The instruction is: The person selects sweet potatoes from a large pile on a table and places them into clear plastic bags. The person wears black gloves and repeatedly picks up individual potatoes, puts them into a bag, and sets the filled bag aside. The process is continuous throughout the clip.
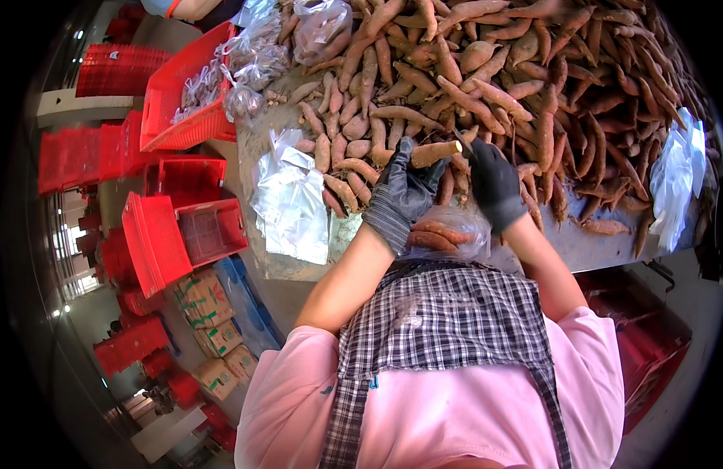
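Observation:
My left hand (pixel 405 190), in a dark work glove, holds a sweet potato (pixel 433 155) whose right end is cut and shows pale flesh. Just right of that cut end is my right hand (pixel 491 182), also gloved, closed around something thin like a small knife (pixel 464 142), mostly hidden by the fingers. Below both hands, against the table edge, lies a clear plastic bag (pixel 449 231) with a few reddish sweet potatoes inside. A large heap of sweet potatoes (pixel 602 105) covers the table beyond my hands. Smaller ones (pixel 338 146) lie left of my left hand.
Flat plastic bags (pixel 291 199) lie on the table's left, others (pixel 678 176) at its right edge. Filled bags (pixel 259 58) stand beside a red crate (pixel 156 111) of bagged goods. More red crates (pixel 212 228) and cardboard boxes (pixel 206 299) are at left. Another person's arm (pixel 191 9) shows at top left.

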{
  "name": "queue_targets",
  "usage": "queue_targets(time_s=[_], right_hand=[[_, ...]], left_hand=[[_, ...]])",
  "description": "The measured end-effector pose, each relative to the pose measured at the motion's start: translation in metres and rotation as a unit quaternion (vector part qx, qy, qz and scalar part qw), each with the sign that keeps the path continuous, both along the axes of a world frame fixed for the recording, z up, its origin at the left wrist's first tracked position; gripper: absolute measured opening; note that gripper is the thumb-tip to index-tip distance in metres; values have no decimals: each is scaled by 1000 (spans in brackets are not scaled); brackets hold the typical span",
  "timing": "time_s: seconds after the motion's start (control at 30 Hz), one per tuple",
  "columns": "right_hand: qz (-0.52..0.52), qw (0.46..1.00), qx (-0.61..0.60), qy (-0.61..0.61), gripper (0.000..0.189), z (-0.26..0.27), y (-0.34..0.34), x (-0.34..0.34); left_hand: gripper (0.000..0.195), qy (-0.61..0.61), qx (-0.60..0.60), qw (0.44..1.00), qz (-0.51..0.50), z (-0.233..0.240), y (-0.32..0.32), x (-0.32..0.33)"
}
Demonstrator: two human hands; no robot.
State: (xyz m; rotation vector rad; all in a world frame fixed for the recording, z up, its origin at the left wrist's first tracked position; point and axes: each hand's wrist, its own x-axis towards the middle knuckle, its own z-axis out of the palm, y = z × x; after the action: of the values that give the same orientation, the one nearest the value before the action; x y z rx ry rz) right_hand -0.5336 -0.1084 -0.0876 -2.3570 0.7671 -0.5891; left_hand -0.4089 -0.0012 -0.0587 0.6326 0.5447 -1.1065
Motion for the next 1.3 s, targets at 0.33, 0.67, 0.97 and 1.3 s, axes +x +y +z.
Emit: queue_targets(time_s=[0.33, 0.67, 0.97, 1.3], right_hand=[[67, 731, 678, -29, 33, 19, -13, -24], [173, 914, 292, 223, 37, 64, -14, -102], [328, 890, 28, 314, 59, -11, 45, -74], [356, 863, 255, 252, 24, 17, 7, -95]], left_hand=[[38, -473, 30, 845, -248, 17, 9, 5], [104, -581, 369, 485, -540, 0, 126, 17], [28, -673, 377, 534, -345, -23, 138, -6], [42, -604, 270, 559, -500, 7, 128, 28]])
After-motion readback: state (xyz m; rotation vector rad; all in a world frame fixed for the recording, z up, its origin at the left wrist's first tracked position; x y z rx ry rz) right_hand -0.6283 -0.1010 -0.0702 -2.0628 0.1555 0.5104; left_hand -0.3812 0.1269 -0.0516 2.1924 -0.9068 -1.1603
